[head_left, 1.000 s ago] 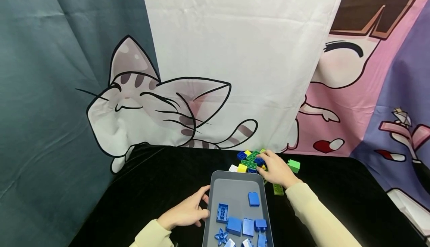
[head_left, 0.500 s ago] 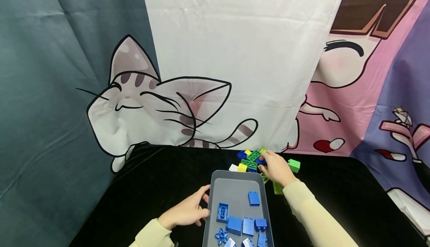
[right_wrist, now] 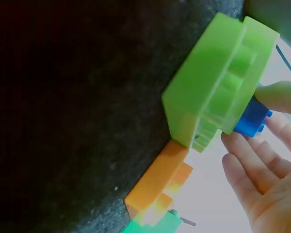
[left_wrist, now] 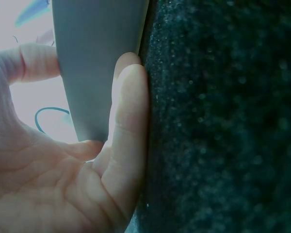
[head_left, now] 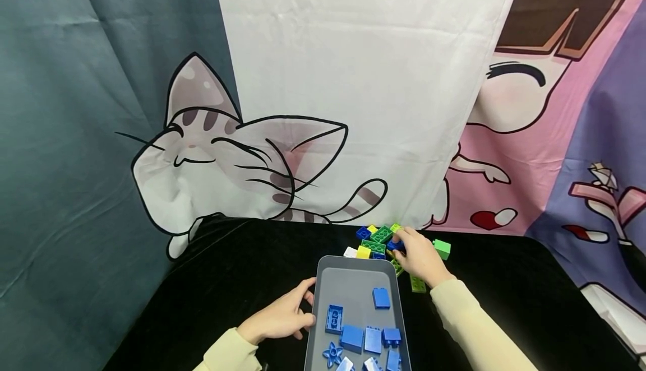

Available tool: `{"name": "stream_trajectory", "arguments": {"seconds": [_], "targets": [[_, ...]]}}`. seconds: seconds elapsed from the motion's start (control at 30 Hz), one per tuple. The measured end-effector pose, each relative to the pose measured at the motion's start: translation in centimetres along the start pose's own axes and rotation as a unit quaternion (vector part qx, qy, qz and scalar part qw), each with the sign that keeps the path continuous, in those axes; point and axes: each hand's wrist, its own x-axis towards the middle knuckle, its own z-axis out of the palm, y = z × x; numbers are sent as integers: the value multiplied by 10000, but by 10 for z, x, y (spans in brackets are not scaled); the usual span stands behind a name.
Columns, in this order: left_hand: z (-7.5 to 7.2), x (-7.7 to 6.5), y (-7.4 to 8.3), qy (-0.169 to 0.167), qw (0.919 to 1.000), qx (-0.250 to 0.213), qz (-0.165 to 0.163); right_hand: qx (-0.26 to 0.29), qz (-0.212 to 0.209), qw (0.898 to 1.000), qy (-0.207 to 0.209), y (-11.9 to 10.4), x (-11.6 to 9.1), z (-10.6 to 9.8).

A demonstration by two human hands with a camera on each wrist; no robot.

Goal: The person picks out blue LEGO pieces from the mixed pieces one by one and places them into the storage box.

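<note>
My left hand [head_left: 279,313] holds the left wall of a grey tray [head_left: 315,267]. In the left wrist view, the thumb [left_wrist: 36,63] reaches the tray's rim, while other fingers lie along its outer wall close over the dark cloth. Beyond the tray's far right corner, my right hand [head_left: 423,256] pinches a blue toy brick [right_wrist: 252,116] between thumb and fingertips. That brick sits at the right side of a mixed brick pile, with a dark green brick [head_left: 382,234] beside it. Large in the right wrist view, a light green brick [right_wrist: 203,73] partly overlaps the blue one.
Several blue bricks and a blue star-shaped piece [head_left: 332,355] lie inside the tray. A yellow brick [head_left: 363,252] and a white brick [head_left: 350,252] sit just past its far edge. Apart to the right are a bright green brick [head_left: 441,249] and a lime brick [head_left: 418,283]. A printed curtain hangs behind.
My right hand has drawn back slightly to the right, and the blue brick at its fingertips has shifted a little the same way. The left hand and tray stay in place.
</note>
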Motion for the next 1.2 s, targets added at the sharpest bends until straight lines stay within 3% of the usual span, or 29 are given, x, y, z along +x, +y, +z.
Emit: {"name": "stream_trajectory", "arguments": {"seconds": [0.37,0.77,1.2], "targets": [[0,1,-1,9,10000,42,-16,-43,-291,9993,213,-10,-20,-15],[1,0,0,27,10000,66,-13,285,-716,9944,718,-42,-43,-35],[1,1,-1,22,9999,99,-29,914,-959,9905,379,-84,-74,-44]]}}
